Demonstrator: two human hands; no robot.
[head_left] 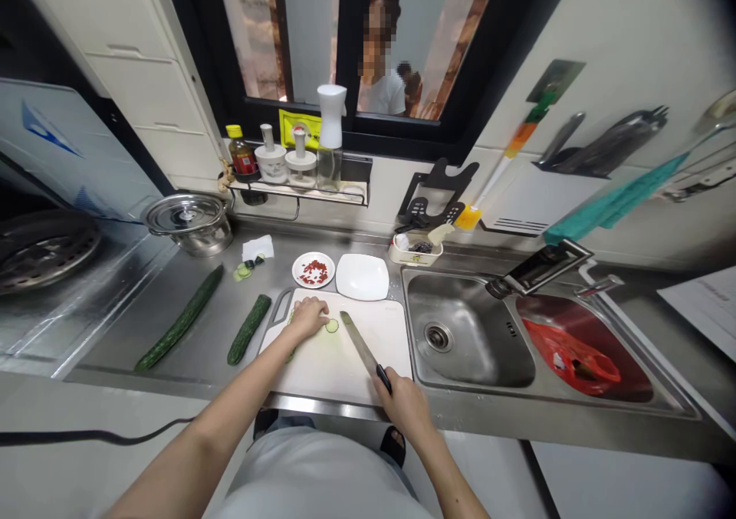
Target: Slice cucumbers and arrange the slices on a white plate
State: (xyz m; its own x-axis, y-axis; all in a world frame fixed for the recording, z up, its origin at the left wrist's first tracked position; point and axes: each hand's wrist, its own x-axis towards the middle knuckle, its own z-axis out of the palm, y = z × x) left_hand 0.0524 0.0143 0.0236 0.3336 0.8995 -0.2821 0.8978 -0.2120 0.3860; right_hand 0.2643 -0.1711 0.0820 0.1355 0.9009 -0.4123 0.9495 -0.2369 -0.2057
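Note:
My right hand [404, 400] grips the black handle of a kitchen knife [359, 344], its blade lying over the white cutting board [356, 377] and pointing away to the left. On the board's upper left, my left hand [309, 316] rests with fingers bent and close together. What lies under those fingers is hidden. A round cucumber slice [332, 326] is just right of the fingertips, and more green slices show partly beside the left wrist. A cut length of cucumber [249, 329] lies left of the board, with a long whole cucumber [181, 320] farther left.
Behind the board stand a plate of chopped red pieces [313, 282] and a white dish [362, 287]. Cucumber scraps [244, 272] lie near a lidded pot [189, 220]. At right is a steel sink [471, 350]; its second basin holds a red bag [569, 358]. A person [382, 82] shows in the window.

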